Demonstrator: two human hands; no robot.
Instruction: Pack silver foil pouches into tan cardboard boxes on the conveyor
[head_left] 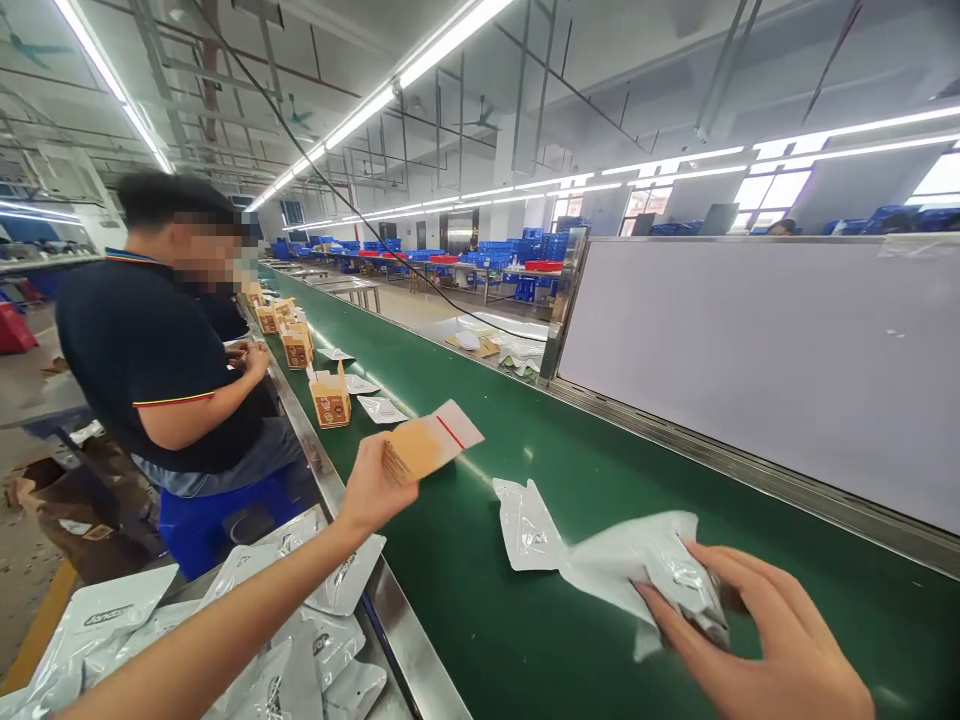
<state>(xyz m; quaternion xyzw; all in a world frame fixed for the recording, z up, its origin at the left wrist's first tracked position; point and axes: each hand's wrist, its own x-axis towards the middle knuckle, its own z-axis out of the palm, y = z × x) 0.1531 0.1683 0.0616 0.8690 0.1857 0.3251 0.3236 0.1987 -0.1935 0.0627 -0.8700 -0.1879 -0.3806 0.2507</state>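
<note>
Head view: left hand [379, 487] extended over the green belt [465, 640], fingers closed on one end of a flat orange packet [426, 446]; the packet's pale far end, crossed by a red strip, points away from the hand. Right hand [772, 625] partly curled, thumb and fingers closed around the bunched end of a crinkled white pouch [637, 555], held over the belt; image of this pouch slightly blurred, contents not discernible. Flat pouch [527, 527] lies on the belt at the held pouch's left end; contact between the two cannot be told. Farther along the belt, near its left edge: open printed box [331, 400], with more boxes [297, 345] in a row behind and small white packs [381, 409] beside them. Pouch pile [274, 640], lower left, next to the belt's steel edge [420, 640], partly hidden by the left forearm. Person in a dark shirt [161, 340] sits on a blue stool [217, 525] left of the belt, hands together near the edge. White panel [750, 370] stands along the right side.
</note>
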